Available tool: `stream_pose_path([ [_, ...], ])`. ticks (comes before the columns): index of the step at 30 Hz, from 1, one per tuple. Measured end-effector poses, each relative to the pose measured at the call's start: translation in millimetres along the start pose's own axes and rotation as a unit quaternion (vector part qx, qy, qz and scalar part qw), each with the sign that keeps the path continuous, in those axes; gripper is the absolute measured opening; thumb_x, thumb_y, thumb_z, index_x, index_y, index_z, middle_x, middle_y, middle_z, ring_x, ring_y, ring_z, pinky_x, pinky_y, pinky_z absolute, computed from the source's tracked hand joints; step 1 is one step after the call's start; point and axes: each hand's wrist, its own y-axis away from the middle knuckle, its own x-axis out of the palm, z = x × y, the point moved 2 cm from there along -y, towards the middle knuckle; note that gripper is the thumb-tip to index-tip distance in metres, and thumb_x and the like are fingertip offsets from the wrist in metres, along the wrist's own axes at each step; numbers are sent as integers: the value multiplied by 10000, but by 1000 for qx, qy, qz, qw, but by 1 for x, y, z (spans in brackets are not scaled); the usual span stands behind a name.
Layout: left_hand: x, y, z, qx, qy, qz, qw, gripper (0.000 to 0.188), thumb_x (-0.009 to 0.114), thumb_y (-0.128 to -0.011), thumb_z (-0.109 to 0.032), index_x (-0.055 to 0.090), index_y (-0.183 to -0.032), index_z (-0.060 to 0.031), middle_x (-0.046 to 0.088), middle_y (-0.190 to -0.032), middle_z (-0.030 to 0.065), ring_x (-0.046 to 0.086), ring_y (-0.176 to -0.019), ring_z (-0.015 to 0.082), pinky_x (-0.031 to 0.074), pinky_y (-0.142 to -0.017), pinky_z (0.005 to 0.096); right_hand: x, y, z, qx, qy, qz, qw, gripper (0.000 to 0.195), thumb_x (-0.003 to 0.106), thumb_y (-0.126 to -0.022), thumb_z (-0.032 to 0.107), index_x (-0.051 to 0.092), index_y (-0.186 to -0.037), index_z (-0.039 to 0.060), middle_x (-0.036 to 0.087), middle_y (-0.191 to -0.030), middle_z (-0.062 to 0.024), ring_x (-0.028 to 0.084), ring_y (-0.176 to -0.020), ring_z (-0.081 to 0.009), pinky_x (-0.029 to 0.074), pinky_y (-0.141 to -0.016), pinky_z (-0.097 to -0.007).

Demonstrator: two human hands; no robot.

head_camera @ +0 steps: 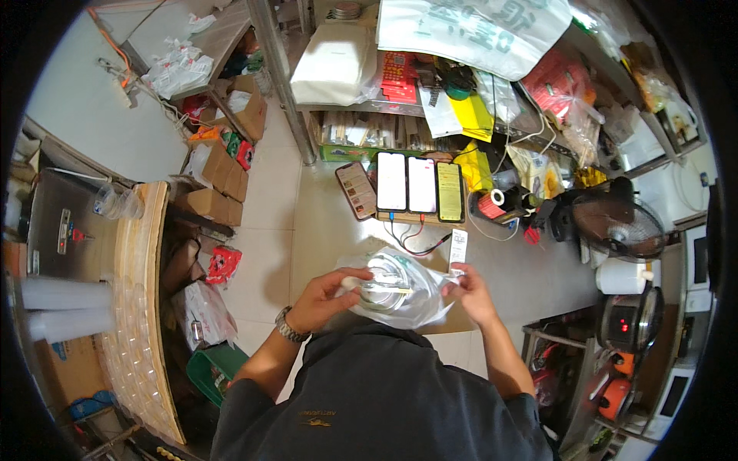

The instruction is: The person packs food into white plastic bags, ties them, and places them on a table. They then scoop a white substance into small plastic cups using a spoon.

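A translucent white plastic bag (429, 308) sits at the table edge against my body. Inside it is a round container with a shiny lid (383, 282), and a thin pale stick-like strip lies across it. My left hand (328, 297), with a watch on the wrist, pinches a gathered part of the bag on the left. My right hand (474, 294) grips the bag's right edge between thumb and fingers. A printed paper slip (458, 249) stands just beyond those right fingertips, its lower end touching them; whether they also hold it I cannot tell.
Beyond the bag, several phones (391, 181) lean on a cardboard stand (418, 219) with charging cables (406, 239). A fan (617, 227) and a label roll (491, 204) are to the right. A loaded shelf (357, 105) spans the back; a green bin (207, 369) stands lower left.
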Motion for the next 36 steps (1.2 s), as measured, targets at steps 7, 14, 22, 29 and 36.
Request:
stream_pose_path([
  [7, 32, -44, 26, -2, -289, 178, 941, 497, 681, -865, -162, 523, -1318, -36, 640, -1087, 171, 627, -1027, 249, 483, -899, 373, 77, 32, 133, -217, 174, 220, 935, 386, 617, -816, 22, 523, -1187, 70, 647, -864, -130, 675, -762, -217, 544, -645, -331],
  [14, 13, -49, 30, -24, -177, 237, 955, 334, 728, -849, -243, 639, -1086, -26, 692, -920, 65, 637, -861, 132, 499, -796, 297, 70, 17, 131, -424, 279, 108, 855, 331, 659, -701, -21, 674, -999, 122, 573, -1192, -127, 628, -986, -295, 542, -820, -380],
  [22, 5, -52, 40, -43, -115, 250, 960, 573, 821, -716, -290, 568, -1169, -49, 657, -1001, 56, 616, -944, 133, 485, -860, 327, 91, -10, 110, -475, 303, 155, 811, 385, 670, -677, -10, 709, -1027, 147, 515, -1335, -90, 548, -1053, -299, 482, -876, -393],
  [29, -6, -40, 69, -78, -11, 227, 971, 365, 724, -822, -115, 547, -1133, -44, 625, -1003, 33, 586, -926, 85, 487, -849, 249, 93, 2, 102, -344, 251, 199, 883, 219, 651, -785, 8, 677, -981, 102, 632, -1125, -84, 622, -902, -281, 512, -768, -387],
  [36, 24, -42, 61, -224, 136, -76, 962, 175, 487, -960, -161, 536, -1052, -20, 592, -747, 58, 560, -564, 118, 464, -562, 271, 107, 22, 75, -326, 348, 93, 874, 357, 614, -843, 37, 616, -1188, 128, 549, -783, -111, 589, -645, -231, 484, -573, -327],
])
